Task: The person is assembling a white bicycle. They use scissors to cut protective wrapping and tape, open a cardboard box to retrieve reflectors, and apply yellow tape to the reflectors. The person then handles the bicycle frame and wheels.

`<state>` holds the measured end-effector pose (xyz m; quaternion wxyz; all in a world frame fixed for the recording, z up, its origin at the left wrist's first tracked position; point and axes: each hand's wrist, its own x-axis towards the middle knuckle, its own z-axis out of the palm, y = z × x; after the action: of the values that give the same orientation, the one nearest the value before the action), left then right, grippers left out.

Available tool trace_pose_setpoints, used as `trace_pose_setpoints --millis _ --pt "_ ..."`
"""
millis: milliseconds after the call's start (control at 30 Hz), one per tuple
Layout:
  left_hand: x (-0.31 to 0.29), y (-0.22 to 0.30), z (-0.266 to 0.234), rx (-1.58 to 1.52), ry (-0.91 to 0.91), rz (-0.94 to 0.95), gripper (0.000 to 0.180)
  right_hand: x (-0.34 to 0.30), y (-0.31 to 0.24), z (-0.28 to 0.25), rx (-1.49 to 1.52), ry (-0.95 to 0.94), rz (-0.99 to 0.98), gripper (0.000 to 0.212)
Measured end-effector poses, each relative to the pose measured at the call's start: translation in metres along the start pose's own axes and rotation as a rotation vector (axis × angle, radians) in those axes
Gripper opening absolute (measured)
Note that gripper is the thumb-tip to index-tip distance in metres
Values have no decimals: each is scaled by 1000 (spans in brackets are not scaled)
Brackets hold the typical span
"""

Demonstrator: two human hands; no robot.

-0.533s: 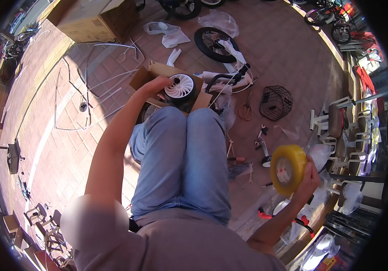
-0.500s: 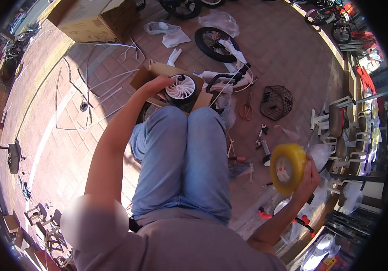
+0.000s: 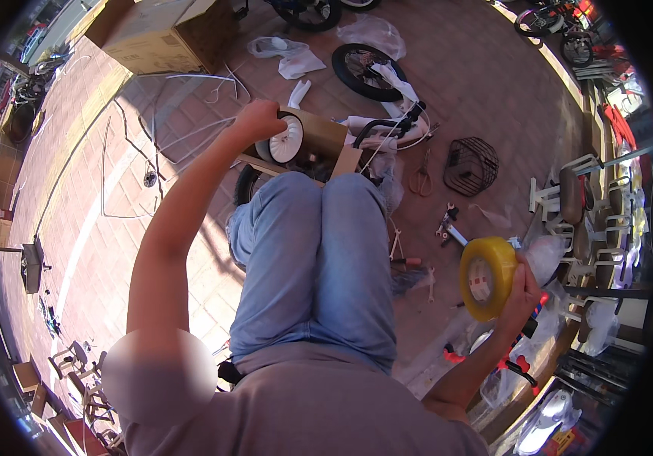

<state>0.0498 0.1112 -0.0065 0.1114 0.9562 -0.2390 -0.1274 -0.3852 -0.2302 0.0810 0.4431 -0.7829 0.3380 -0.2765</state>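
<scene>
My left hand (image 3: 261, 120) is closed on the rim of a small wheel (image 3: 287, 140) with a black tyre and a white spoked hub. The wheel is tilted on edge at the left side of an open cardboard box (image 3: 325, 131), just beyond my knees. Well to the right, my right hand (image 3: 522, 292) grips a thick roll of yellow packing tape (image 3: 487, 278) by its outer edge. The roll is held up off the ground with its printed core facing left. What lies deep in the box is mostly hidden.
A partly wrapped bicycle frame (image 3: 376, 129) lies beyond the box, with a larger wheel (image 3: 368, 72) behind it. Scissors (image 3: 420, 179), a black wire basket (image 3: 471, 166) and spanners lie to the right. A big carton (image 3: 161, 42) stands at the far left.
My left hand has moved the small wheel left and tipped it up from lying flat over the box. The tape roll stays in my right hand, almost unmoved.
</scene>
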Motion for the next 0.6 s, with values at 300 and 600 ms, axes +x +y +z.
trace_pose_setpoints --millis 300,600 --pt "-71 69 -56 -242 -71 309 46 3 -41 8 -27 -159 -30 23" --pt "-135 173 -43 -558 -101 572 47 26 -124 30 -73 -629 -166 23"
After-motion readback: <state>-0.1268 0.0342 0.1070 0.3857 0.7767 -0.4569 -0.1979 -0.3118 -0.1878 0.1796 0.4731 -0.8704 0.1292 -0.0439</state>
